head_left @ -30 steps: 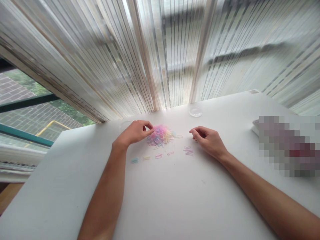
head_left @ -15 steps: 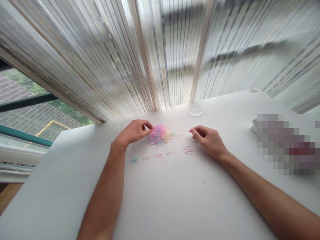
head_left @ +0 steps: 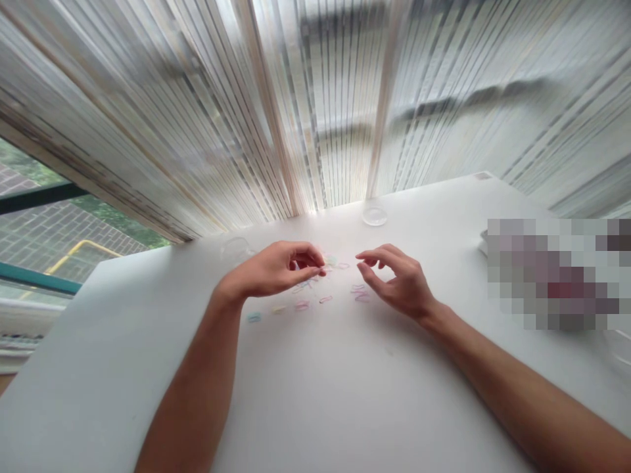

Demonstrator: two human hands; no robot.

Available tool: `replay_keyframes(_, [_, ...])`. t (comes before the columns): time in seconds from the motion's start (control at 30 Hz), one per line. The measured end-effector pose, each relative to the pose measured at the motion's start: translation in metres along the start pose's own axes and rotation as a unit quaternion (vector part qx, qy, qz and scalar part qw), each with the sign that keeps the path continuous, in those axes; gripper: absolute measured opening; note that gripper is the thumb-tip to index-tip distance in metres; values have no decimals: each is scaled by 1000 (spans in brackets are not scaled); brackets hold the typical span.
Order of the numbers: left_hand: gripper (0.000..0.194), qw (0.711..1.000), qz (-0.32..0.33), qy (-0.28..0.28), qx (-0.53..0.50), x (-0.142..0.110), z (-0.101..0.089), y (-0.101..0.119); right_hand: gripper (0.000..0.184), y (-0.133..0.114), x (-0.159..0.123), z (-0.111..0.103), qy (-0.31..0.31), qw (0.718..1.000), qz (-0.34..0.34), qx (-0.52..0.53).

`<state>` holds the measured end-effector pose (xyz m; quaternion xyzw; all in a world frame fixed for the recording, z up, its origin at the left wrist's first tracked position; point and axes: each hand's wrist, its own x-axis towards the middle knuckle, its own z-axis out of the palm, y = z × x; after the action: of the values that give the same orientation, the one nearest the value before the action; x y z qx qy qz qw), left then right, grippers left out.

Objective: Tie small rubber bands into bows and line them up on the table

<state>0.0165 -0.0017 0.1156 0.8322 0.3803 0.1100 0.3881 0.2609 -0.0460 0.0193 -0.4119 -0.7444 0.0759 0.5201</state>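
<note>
My left hand (head_left: 280, 268) hovers over the pile of small pastel rubber bands (head_left: 331, 260) and hides most of it. Its thumb and fingertips come together at the pile's right side; whatever they pinch is too small to make out. To the right, my right hand (head_left: 399, 279) is open, thumb and forefinger apart, facing the left fingertips. A loose pink band (head_left: 341, 266) lies between the hands. Nearer me runs a row of small groups: blue bands (head_left: 254, 316), yellow bands (head_left: 279, 309), pink bands (head_left: 302, 305), a single pink band (head_left: 325, 299) and purple bands (head_left: 361, 295).
A clear round lid or dish (head_left: 375, 217) lies near the back edge of the white table (head_left: 315, 394). Another clear round item (head_left: 235, 248) is partly behind my left hand. A blurred-out object (head_left: 547, 276) sits at the right. String curtains (head_left: 335, 98) hang behind the table.
My left hand has moved right across the pile, now covering most of it. My right hand's fingers have spread from a closed pose, nearer the left. The view has shifted slightly right.
</note>
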Motion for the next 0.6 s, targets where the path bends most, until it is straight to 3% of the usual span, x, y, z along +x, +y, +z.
replay_keyframes(0.07, [21, 1000, 20, -18, 0, 2, 6, 6, 12, -9, -1, -1, -20, 998, -60, 0])
replay_keyframes(0.17, [18, 999, 38, -28, 14, 4, 11, 11, 16, -20, -3, 0, -48, 994, -97, 11])
replay_keyframes(0.6, [13, 996, 64, -52, 25, 5, 13, 14, 6, -24, -4, 3, -56, 994, -90, 21])
